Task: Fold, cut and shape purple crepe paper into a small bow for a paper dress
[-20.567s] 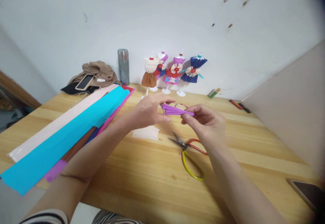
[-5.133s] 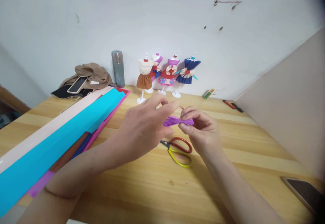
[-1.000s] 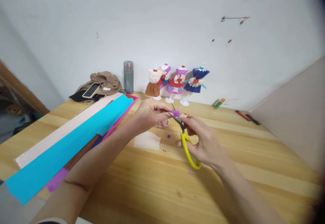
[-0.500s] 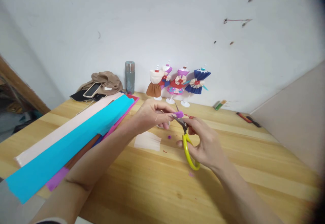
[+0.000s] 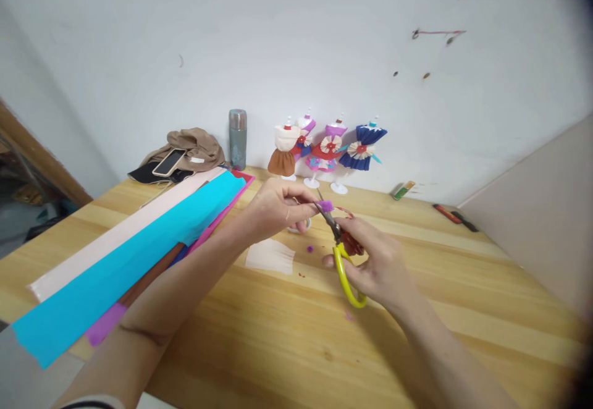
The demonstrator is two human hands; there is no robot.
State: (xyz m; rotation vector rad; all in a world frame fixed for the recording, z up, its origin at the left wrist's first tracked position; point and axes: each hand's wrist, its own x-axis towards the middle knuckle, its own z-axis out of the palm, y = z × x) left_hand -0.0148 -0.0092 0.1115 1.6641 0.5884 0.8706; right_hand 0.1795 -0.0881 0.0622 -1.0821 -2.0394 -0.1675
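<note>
My left hand (image 5: 283, 206) pinches a small purple piece of crepe paper (image 5: 326, 206) between thumb and fingertips. My right hand (image 5: 373, 254) is closed around a pair of scissors (image 5: 343, 267) with yellow handles. Their blades point up and left and lie at the purple paper, slightly apart. Something dark red (image 5: 354, 245) shows behind my right fingers; I cannot make out what it is. Below the hands a cream paper piece (image 5: 270, 256) lies flat on the wooden table (image 5: 296, 347), with a tiny purple scrap (image 5: 310, 249) beside it. A white ring-shaped thing is partly hidden behind my left fingers.
Several dress forms in paper dresses (image 5: 362, 149) stand against the wall. Long crepe paper strips (image 5: 125, 273) lie on the left. Behind them are a brown cloth (image 5: 199, 146), a phone (image 5: 169, 162) and a flask (image 5: 238, 140). A green tube (image 5: 403, 190) and a cutter (image 5: 456, 217) lie at right.
The scissor blades look a little closer together around the purple paper. Both hands stay in nearly the same place, and the view has shifted slightly.
</note>
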